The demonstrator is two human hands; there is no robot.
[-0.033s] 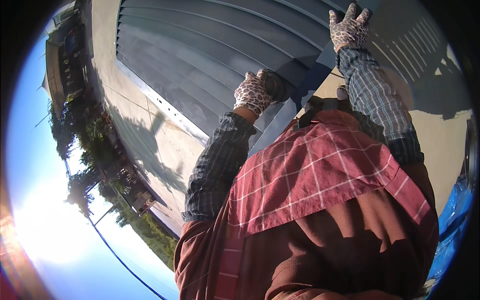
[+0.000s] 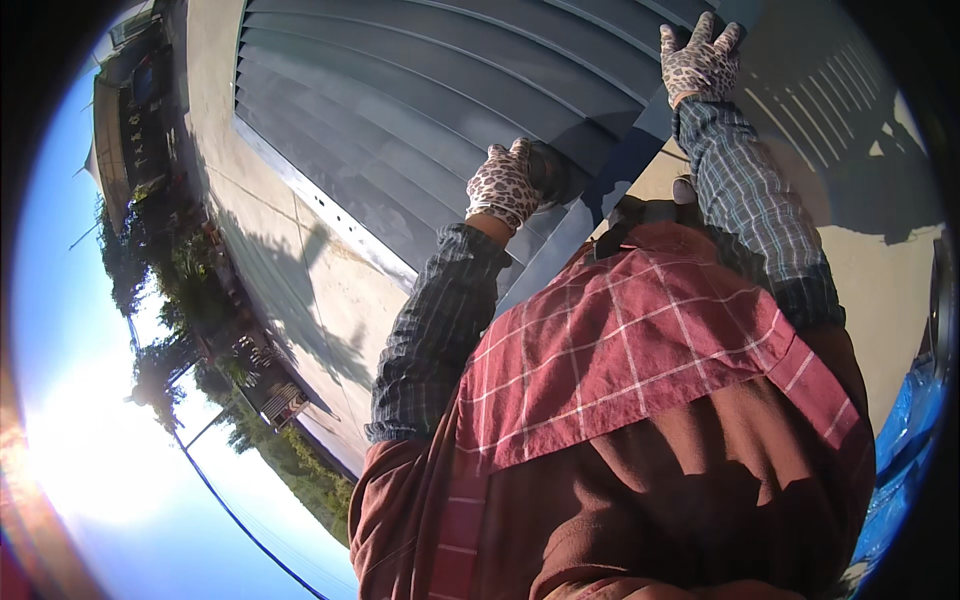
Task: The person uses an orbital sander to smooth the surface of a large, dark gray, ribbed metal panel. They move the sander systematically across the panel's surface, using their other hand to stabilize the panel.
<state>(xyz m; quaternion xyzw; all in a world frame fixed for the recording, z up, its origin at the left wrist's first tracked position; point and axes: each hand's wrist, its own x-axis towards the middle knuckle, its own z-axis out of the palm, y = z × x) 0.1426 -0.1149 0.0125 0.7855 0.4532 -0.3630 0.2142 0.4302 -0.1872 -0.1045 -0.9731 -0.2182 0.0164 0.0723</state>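
Observation:
My left hand (image 2: 503, 186), in a leopard-print glove, is on the dark grey slatted panel (image 2: 400, 100). Its fingers are closed around a dark rounded thing (image 2: 550, 175), partly hidden, whose kind I cannot make out. Farther off to the right, my right hand (image 2: 700, 65) wears a matching glove. It rests with its fingers spread at the flat frame edge (image 2: 655, 120) of the same panel. Dark patches show between those fingers; whether they are shadow, glove or something under the hand I cannot tell.
Pale concrete ground (image 2: 300, 270) lies left of the panel, with striped shadows (image 2: 820, 95) on the right. A blue plastic sheet (image 2: 905, 450) sits at the lower right. My red checked apron (image 2: 620, 340) is close to the panel's near edge. Trees (image 2: 190, 280) stand far left.

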